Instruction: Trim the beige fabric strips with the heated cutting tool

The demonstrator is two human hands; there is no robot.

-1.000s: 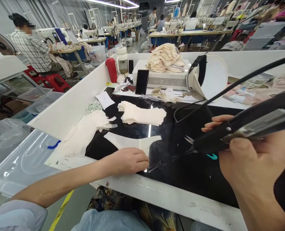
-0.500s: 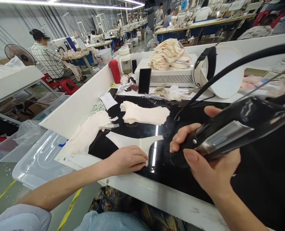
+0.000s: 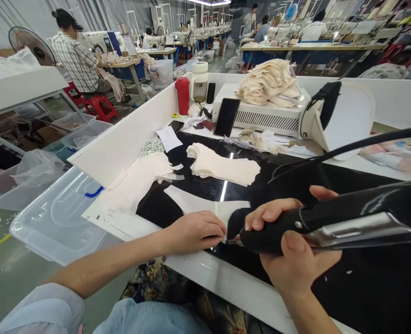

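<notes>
With my left hand (image 3: 196, 232) I hold down the lower end of a pale fabric piece (image 3: 191, 199), which lies flat on the black top of the table (image 3: 358, 195). In my right hand (image 3: 295, 250) I hold a black tool (image 3: 358, 222) with a metal strip and a cable (image 3: 375, 139), and its tip is near my left fingertips (image 3: 222, 229). Behind the piece there is a stack of cream pieces (image 3: 222, 164), and at the left side lies a cream fabric pile (image 3: 139, 181). Farther back, a phone (image 3: 227, 117) leans against a white box (image 3: 261, 117), which carries a fabric heap (image 3: 268, 83)
</notes>
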